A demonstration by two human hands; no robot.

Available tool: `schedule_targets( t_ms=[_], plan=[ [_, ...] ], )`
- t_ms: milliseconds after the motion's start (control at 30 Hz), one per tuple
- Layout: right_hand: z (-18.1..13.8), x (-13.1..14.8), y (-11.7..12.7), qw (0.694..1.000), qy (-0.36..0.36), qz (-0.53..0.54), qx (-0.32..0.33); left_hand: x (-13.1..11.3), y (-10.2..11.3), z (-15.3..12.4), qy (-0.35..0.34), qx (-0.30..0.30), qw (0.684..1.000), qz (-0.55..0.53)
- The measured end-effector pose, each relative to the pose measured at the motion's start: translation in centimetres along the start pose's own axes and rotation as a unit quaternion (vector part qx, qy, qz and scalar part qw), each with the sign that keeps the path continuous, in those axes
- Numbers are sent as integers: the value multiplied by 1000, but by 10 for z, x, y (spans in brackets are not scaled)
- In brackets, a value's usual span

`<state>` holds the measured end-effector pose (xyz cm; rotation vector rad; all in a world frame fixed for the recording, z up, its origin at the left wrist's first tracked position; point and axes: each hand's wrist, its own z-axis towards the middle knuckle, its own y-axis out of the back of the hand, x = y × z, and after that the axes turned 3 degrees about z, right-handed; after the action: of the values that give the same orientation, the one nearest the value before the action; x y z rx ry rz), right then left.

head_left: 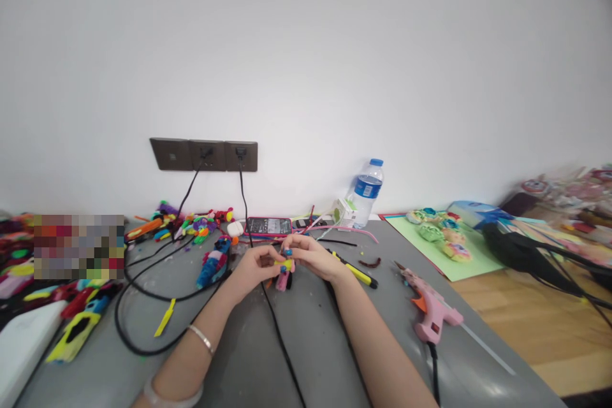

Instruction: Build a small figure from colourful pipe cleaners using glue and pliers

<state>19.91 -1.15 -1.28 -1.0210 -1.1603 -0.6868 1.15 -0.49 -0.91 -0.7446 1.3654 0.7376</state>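
Observation:
My left hand (257, 268) and my right hand (310, 257) meet over the middle of the grey table. Their fingertips pinch a small fuzzy pipe-cleaner piece (283, 280), yellow at the top with a pink part hanging below. Fingers cover much of it, so its full shape is hidden. Beside my right wrist lies a yellow-and-black utility knife (356, 271). A blue and pink fuzzy figure (213, 262) rests left of my left hand. Behind my hands is a phone (268, 226) with a lit screen.
A pink glue gun (431, 312) lies at the right, its cord running toward me. Black cables (143, 347) loop across the left side and under my hands. A water bottle (368, 194) stands by the wall. Colourful pipe-cleaner pieces (194, 226) cover the back left; green paper (430, 243) sits far right.

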Motion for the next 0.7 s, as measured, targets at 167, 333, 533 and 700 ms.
schedule_targets(
  t_ms=[167,333,533,700],
  plan=[
    [3,-1,-2,998,57,-33,-22,8,3,6,-41,-58,997,41],
    [5,0,-4,991,111,-55,-46,13,3,8,-61,-109,991,42],
    [6,0,-4,985,136,-93,-61,15,-2,8,-99,-155,982,41],
    [6,0,-4,981,153,-108,-60,15,-6,7,-127,-196,972,38]
  ],
)
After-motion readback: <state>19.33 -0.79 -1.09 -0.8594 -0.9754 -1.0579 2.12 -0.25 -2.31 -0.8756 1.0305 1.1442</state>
